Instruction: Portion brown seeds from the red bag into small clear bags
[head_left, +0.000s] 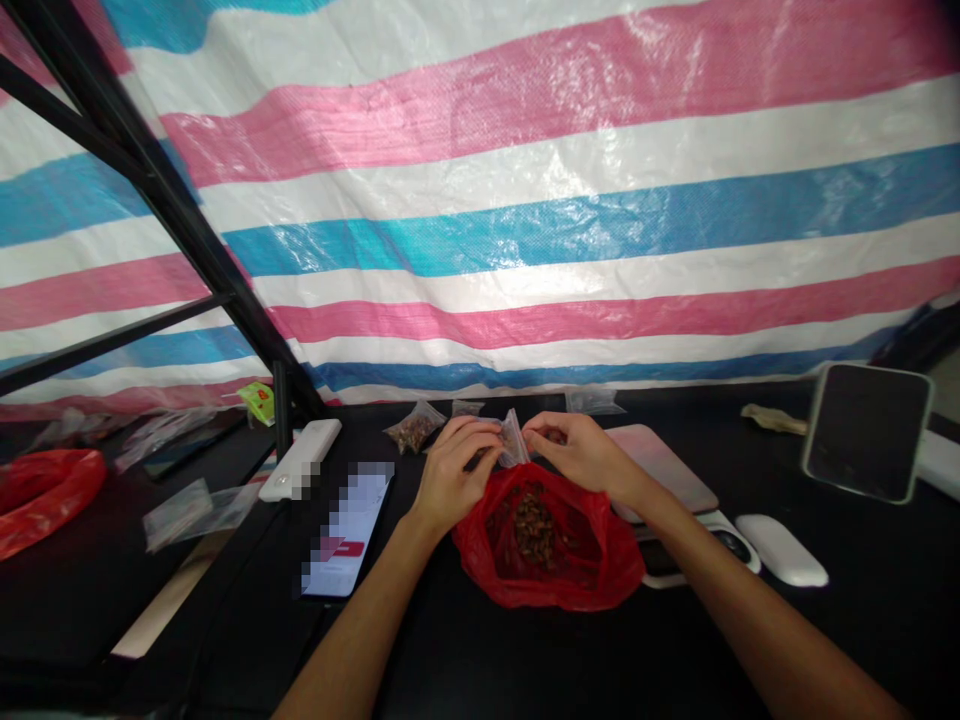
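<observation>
Left hand (452,468) and right hand (581,452) both pinch a small clear plastic zip bag (514,440) just above an open red plastic bag of brown bits (547,540) on the black table (862,620).

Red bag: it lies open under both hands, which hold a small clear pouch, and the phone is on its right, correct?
No. The head view shows the phone on the left of the red bag, not its right. The bag does lie open under the left hand and right hand, which hold the small clear pouch.
</observation>
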